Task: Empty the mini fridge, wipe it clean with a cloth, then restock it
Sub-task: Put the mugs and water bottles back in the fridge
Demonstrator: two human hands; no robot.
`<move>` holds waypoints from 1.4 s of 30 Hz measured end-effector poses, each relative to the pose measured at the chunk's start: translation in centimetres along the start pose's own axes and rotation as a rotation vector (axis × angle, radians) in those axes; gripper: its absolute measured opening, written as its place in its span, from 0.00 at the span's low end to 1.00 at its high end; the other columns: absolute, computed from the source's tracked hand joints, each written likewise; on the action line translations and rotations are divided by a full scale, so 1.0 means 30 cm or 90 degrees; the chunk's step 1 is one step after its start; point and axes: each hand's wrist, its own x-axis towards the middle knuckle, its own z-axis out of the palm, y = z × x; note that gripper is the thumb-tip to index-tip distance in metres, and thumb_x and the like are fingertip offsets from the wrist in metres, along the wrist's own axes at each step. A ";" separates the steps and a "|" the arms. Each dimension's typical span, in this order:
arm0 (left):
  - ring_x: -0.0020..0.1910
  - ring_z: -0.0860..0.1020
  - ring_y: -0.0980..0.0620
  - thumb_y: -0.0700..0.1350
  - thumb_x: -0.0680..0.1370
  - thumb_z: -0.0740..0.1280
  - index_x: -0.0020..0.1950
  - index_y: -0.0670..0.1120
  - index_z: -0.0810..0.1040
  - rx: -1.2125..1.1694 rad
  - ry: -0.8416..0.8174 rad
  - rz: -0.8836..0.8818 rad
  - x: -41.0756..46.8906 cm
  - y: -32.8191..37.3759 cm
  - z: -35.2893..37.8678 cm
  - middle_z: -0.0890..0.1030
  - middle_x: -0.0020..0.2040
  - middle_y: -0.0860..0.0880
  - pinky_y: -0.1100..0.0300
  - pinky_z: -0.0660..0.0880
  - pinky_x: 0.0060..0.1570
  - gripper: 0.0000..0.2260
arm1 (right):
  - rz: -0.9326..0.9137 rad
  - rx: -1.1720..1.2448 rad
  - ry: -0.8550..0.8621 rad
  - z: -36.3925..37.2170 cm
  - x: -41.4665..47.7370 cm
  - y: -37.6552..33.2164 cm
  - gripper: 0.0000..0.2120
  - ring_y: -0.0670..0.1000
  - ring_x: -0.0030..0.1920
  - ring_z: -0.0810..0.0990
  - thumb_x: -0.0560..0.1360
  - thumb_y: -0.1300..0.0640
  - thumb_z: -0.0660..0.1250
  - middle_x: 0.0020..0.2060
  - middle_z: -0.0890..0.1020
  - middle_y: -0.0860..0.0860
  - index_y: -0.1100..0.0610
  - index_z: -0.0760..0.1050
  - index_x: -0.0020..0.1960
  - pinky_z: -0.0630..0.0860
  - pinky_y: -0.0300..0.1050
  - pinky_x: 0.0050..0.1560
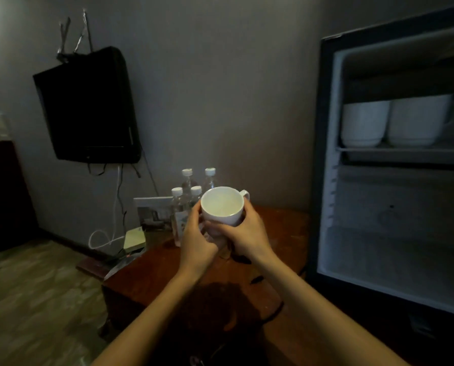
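both hands, left hand [197,235] and right hand [247,235], curled round a white ceramic mug [222,206] above the reddish wooden bench [278,233].

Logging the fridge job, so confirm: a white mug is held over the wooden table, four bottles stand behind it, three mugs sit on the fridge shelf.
Wrong count: the head view shows two mugs on the fridge shelf, not three. The white mug held over the wooden table and the four bottles behind it are right.
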 end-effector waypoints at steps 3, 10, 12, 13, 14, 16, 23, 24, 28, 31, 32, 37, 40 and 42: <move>0.64 0.72 0.61 0.45 0.68 0.77 0.72 0.53 0.66 -0.035 -0.002 0.112 -0.002 0.153 0.094 0.74 0.66 0.55 0.62 0.73 0.62 0.36 | -0.060 -0.009 0.045 -0.165 0.003 -0.120 0.37 0.44 0.57 0.78 0.57 0.44 0.79 0.56 0.80 0.45 0.49 0.73 0.64 0.79 0.42 0.55; 0.70 0.70 0.54 0.46 0.70 0.77 0.78 0.46 0.58 -0.113 -0.094 0.288 -0.002 0.435 0.363 0.70 0.72 0.50 0.49 0.72 0.66 0.41 | -0.133 0.005 0.154 -0.549 -0.003 -0.325 0.35 0.43 0.56 0.79 0.62 0.57 0.81 0.57 0.80 0.47 0.52 0.72 0.66 0.79 0.38 0.51; 0.71 0.69 0.55 0.44 0.72 0.75 0.78 0.45 0.56 -0.127 -0.143 0.321 -0.001 0.493 0.437 0.68 0.73 0.49 0.51 0.71 0.67 0.41 | -0.140 -0.013 0.185 -0.649 -0.006 -0.361 0.34 0.44 0.55 0.80 0.61 0.53 0.80 0.55 0.81 0.47 0.53 0.73 0.64 0.79 0.38 0.50; 0.71 0.68 0.55 0.42 0.73 0.74 0.79 0.46 0.55 -0.130 -0.170 0.328 0.000 0.518 0.475 0.67 0.74 0.49 0.51 0.71 0.67 0.40 | -0.142 -0.027 0.207 -0.697 -0.005 -0.373 0.34 0.45 0.55 0.80 0.60 0.51 0.79 0.54 0.81 0.47 0.53 0.73 0.63 0.79 0.38 0.50; 0.72 0.68 0.54 0.41 0.73 0.73 0.79 0.48 0.55 -0.135 -0.201 0.332 0.002 0.538 0.515 0.67 0.74 0.49 0.51 0.71 0.67 0.40 | -0.141 -0.038 0.232 -0.745 -0.004 -0.381 0.33 0.45 0.53 0.81 0.60 0.51 0.79 0.53 0.82 0.48 0.54 0.74 0.63 0.79 0.38 0.49; 0.72 0.68 0.53 0.40 0.74 0.71 0.78 0.50 0.56 -0.114 -0.248 0.345 0.014 0.569 0.599 0.67 0.74 0.49 0.50 0.70 0.68 0.36 | -0.134 -0.053 0.290 -0.847 0.001 -0.388 0.30 0.42 0.48 0.81 0.62 0.56 0.80 0.51 0.82 0.49 0.57 0.74 0.62 0.79 0.36 0.46; 0.77 0.55 0.48 0.43 0.77 0.67 0.79 0.47 0.56 0.156 -0.336 0.445 0.056 0.666 0.846 0.59 0.78 0.46 0.56 0.54 0.75 0.33 | -0.116 -0.106 0.392 -1.147 0.030 -0.414 0.33 0.44 0.53 0.79 0.66 0.55 0.78 0.52 0.79 0.45 0.57 0.70 0.68 0.79 0.44 0.54; 0.77 0.55 0.47 0.44 0.77 0.67 0.79 0.47 0.56 0.192 -0.346 0.463 0.058 0.678 0.872 0.58 0.78 0.46 0.54 0.53 0.75 0.33 | -0.113 -0.111 0.400 -1.176 0.038 -0.414 0.34 0.47 0.56 0.79 0.65 0.53 0.78 0.54 0.79 0.46 0.56 0.70 0.68 0.79 0.46 0.55; 0.78 0.50 0.47 0.49 0.77 0.65 0.79 0.51 0.50 0.366 -0.376 0.465 0.057 0.709 0.942 0.52 0.79 0.50 0.45 0.44 0.75 0.35 | -0.083 -0.142 0.415 -1.244 0.069 -0.412 0.36 0.52 0.62 0.76 0.66 0.52 0.77 0.63 0.76 0.52 0.56 0.68 0.71 0.77 0.52 0.60; 0.78 0.50 0.48 0.51 0.77 0.65 0.79 0.51 0.50 0.398 -0.358 0.458 0.054 0.703 0.952 0.53 0.79 0.49 0.42 0.41 0.75 0.35 | -0.057 -0.195 0.421 -1.264 0.098 -0.405 0.36 0.53 0.63 0.75 0.68 0.51 0.77 0.65 0.75 0.54 0.56 0.67 0.72 0.77 0.53 0.60; 0.77 0.51 0.48 0.51 0.76 0.66 0.79 0.51 0.50 0.392 -0.354 0.465 0.053 0.700 0.950 0.54 0.78 0.49 0.43 0.42 0.75 0.36 | -0.044 -0.203 0.424 -1.268 0.110 -0.402 0.37 0.54 0.63 0.75 0.68 0.50 0.77 0.65 0.75 0.54 0.55 0.66 0.72 0.77 0.54 0.59; 0.77 0.52 0.46 0.51 0.75 0.67 0.79 0.51 0.51 0.367 -0.359 0.444 0.044 0.704 0.947 0.56 0.78 0.46 0.43 0.45 0.75 0.37 | 0.019 -0.236 0.447 -1.269 0.164 -0.416 0.37 0.57 0.65 0.73 0.68 0.48 0.76 0.67 0.73 0.55 0.55 0.66 0.72 0.75 0.54 0.60; 0.77 0.51 0.45 0.52 0.76 0.66 0.79 0.51 0.50 0.385 -0.358 0.434 0.031 0.713 0.940 0.54 0.78 0.46 0.42 0.43 0.75 0.37 | 0.030 -0.241 0.420 -1.266 0.177 -0.424 0.33 0.57 0.65 0.74 0.71 0.49 0.74 0.67 0.74 0.56 0.56 0.67 0.71 0.74 0.48 0.56; 0.77 0.50 0.43 0.51 0.76 0.67 0.79 0.51 0.49 0.382 -0.359 0.430 0.029 0.714 0.940 0.53 0.78 0.45 0.44 0.44 0.75 0.38 | 0.043 -0.227 0.413 -1.267 0.183 -0.430 0.31 0.56 0.65 0.74 0.72 0.50 0.73 0.67 0.73 0.56 0.56 0.66 0.71 0.73 0.47 0.54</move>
